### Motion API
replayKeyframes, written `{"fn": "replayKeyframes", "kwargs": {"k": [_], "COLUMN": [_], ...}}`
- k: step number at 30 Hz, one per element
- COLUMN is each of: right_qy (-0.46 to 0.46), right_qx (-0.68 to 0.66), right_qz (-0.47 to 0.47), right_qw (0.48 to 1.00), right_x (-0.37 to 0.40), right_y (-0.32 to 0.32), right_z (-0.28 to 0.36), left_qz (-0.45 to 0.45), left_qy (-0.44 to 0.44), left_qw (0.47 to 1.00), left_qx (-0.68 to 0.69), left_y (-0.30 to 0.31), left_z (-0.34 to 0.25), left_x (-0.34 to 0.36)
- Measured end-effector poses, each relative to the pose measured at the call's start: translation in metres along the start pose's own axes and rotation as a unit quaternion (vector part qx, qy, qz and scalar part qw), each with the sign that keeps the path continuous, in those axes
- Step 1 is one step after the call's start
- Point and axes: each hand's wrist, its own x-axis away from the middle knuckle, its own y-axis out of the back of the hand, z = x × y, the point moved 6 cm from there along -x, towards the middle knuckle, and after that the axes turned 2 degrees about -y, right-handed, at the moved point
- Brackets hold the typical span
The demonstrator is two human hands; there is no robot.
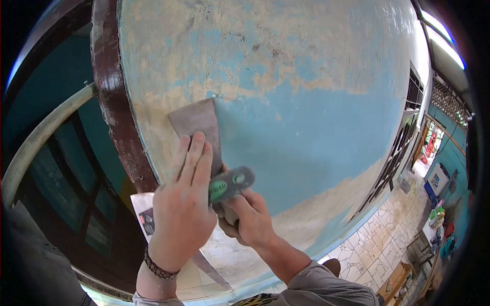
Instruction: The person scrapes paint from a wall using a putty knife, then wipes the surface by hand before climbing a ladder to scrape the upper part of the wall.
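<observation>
My right hand is wrapped round the handle of a wide scraper. Its grey metal blade lies against the wall, at the border of peeled and blue paint. The fingers of my left hand stretch flat over that blade. A second scraper is held across beneath the left palm; its dark handle with a green label sticks out to the right, and its blade shows on the left. My left thumb is hidden.
A brown door frame stands left of the wall, with a pale curved pipe beside it. Window bars project along the right. A wooden box sits on the stone-patterned floor.
</observation>
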Motion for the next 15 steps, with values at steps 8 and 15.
{"fn": "replayKeyframes", "kwargs": {"k": [8,15], "right_qy": [-0.007,-0.028], "right_qx": [0.013,-0.064], "right_qz": [-0.002,0.018], "right_qw": [1.000,0.997], "right_x": [-0.008,0.000], "right_y": [0.002,-0.007], "right_z": [0.008,0.003], "left_qz": [-0.012,0.004], "left_qy": [-0.040,-0.042], "left_qw": [0.998,0.998], "left_qx": [-0.052,-0.056], "left_y": [0.002,0.005], "left_z": [0.002,-0.002], "left_x": [-0.005,-0.004]}}
